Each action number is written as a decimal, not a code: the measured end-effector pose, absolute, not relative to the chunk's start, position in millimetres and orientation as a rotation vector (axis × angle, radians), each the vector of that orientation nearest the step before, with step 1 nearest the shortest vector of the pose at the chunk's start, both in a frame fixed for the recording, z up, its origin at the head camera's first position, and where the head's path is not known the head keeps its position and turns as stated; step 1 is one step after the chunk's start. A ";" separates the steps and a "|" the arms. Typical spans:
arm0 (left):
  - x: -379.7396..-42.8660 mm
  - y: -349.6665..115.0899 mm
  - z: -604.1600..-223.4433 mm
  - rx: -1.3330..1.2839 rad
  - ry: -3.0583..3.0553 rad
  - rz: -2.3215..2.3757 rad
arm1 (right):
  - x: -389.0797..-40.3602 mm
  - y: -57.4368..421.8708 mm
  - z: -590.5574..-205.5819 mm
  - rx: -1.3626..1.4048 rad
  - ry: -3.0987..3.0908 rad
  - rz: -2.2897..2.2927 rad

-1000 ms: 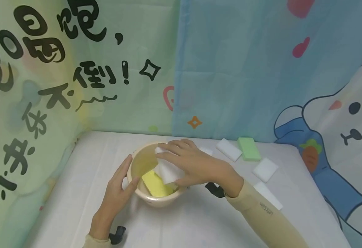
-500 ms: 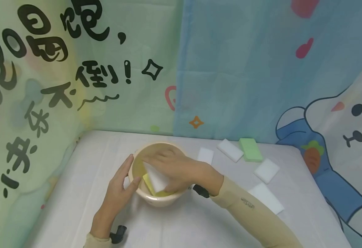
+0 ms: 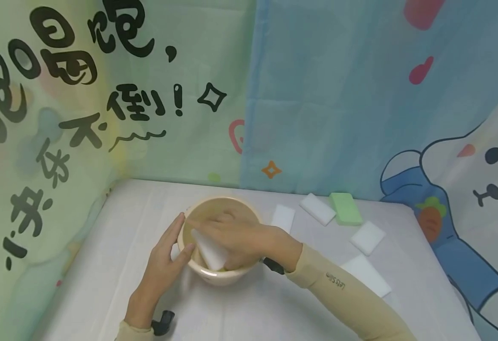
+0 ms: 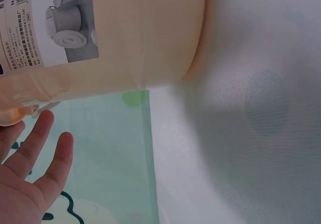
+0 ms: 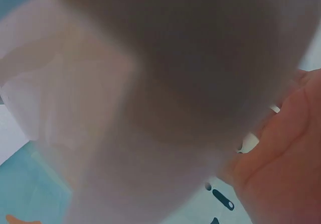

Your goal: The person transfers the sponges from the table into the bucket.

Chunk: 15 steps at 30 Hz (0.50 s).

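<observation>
A cream plastic bucket (image 3: 219, 280) stands on the table. My left hand (image 3: 159, 267) rests at its left side, thumb at the rim and fingers extended along the outside. In the left wrist view, several fairly straight fingers of the left hand (image 4: 30, 179) show beside the bucket's labelled wall (image 4: 145, 38). My right hand (image 3: 236, 239) is down inside the bucket, gripping a white sponge block (image 3: 209, 251) between thumb and fingers. The yellow sponge below it is almost wholly hidden. In the right wrist view, the right palm (image 5: 283, 169) shows beside a blurred pale surface.
Right of the bucket lie several white sponge blocks, one near the bucket (image 3: 284, 218) and another partly behind the right sleeve (image 3: 368, 274). A green sponge block (image 3: 346, 209) lies at the back right. Printed cloth (image 3: 317, 94) rises behind the table.
My right hand has moved left and down into the bucket with the white sponge, which now covers most of the yellow sponge. The left hand has stayed at the bucket's side.
</observation>
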<state>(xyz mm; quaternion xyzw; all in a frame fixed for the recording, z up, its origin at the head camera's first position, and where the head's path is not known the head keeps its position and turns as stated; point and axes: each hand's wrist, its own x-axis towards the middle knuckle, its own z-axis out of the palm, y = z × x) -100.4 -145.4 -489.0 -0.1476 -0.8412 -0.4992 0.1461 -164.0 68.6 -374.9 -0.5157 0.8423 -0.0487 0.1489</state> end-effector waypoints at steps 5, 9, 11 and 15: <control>-100.3 -144.6 -488.7 -0.430 -2.430 -1.447 | -164.1 70.7 -374.7 -1.436 2.419 -0.165; -100.2 -144.0 -488.6 -0.428 -2.427 -1.431 | -166.5 75.2 -375.4 -1.430 2.454 -0.181; -100.1 -143.8 -488.7 -0.424 -2.421 -1.418 | -168.2 79.3 -374.9 -1.437 2.467 -0.202; -100.2 -143.8 -489.6 -0.425 -2.410 -1.398 | -170.2 93.5 -371.5 -1.412 2.493 -0.292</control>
